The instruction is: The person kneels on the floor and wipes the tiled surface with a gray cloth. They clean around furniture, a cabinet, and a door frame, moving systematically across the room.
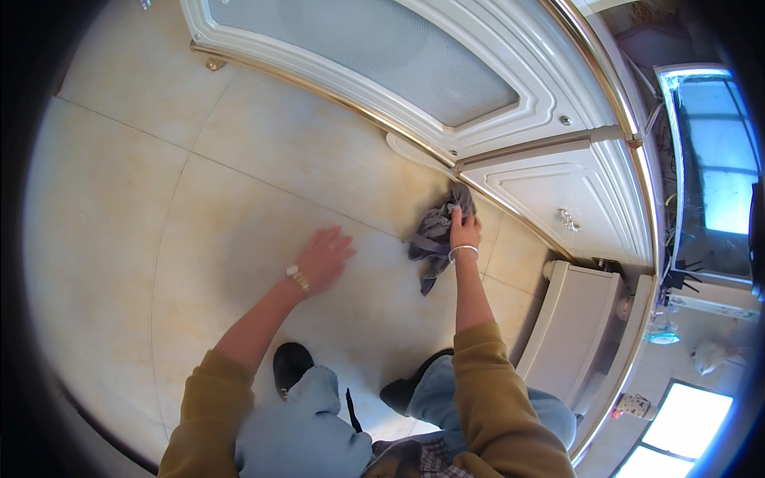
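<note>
My right hand [464,230], with a bracelet at the wrist, grips a crumpled dark grey cloth [433,230]. The cloth lies on the tiled floor [257,179] by the foot of a white cabinet, and one end trails back towards me. My fingers partly hide the bunched upper end. My left hand [326,257] is over the floor to the left, holding nothing, its fingers a little apart and slightly blurred. A watch [297,278] is on that wrist.
The white cabinet [532,173] with gold trim runs along the front and right. A white drawer-like box [574,322] stands at the right. Above it are a television [714,173] and a patterned cup [635,406]. My dark shoes [293,370] are near the bottom.
</note>
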Demonstrator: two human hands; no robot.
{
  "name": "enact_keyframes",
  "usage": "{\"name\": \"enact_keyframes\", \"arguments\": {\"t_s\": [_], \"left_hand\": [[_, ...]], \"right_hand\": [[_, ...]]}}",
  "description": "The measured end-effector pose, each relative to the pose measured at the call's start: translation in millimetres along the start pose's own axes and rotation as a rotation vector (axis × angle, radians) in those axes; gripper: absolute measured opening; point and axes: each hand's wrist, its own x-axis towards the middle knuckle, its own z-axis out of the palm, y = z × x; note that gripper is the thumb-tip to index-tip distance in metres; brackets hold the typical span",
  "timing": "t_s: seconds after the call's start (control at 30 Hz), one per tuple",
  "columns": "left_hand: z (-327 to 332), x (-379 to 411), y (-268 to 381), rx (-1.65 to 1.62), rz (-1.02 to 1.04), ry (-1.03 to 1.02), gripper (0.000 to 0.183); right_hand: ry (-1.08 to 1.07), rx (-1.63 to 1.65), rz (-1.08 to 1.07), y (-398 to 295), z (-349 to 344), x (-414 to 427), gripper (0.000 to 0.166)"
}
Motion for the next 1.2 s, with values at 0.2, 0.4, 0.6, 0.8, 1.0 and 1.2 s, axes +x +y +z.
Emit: {"name": "enact_keyframes", "arguments": {"t_s": [0.2,0.4,0.6,0.8,1.0,1.2], "left_hand": [[5.5,-41.8,12.6,-0.002,-0.047,0.063,0.028],[-11.0,-62.5,16.0,0.072,-0.118,-0.029,0.026],[-52.6,-152.9,1.0,0.235,-0.430,0.084,0.028],[-70.0,-266.5,-62.9,0.259,-0.760,0.477,0.035],[-96.4,-301.6,-154.7,0.587,-0.945,0.593,0.054],[-111.2,-318.4,-179.8,0.560,-0.969,0.554,0.059]], "right_hand": [[-0.130,-0.264,-0.183,-85.3,45.2,-57.6,0.085],[-0.422,0.005,-0.869,-181.7,97.7,-117.1,0.063],[-0.827,1.052,-0.507,-189.3,109.2,-163.8,0.038],[0.108,0.288,-0.490,-117.0,89.0,-78.6,0.059],[-0.055,-0.131,-0.260,-123.7,88.6,-65.0,0.079],[-0.085,-0.222,-0.423,-192.6,111.2,-113.9,0.076]]}}
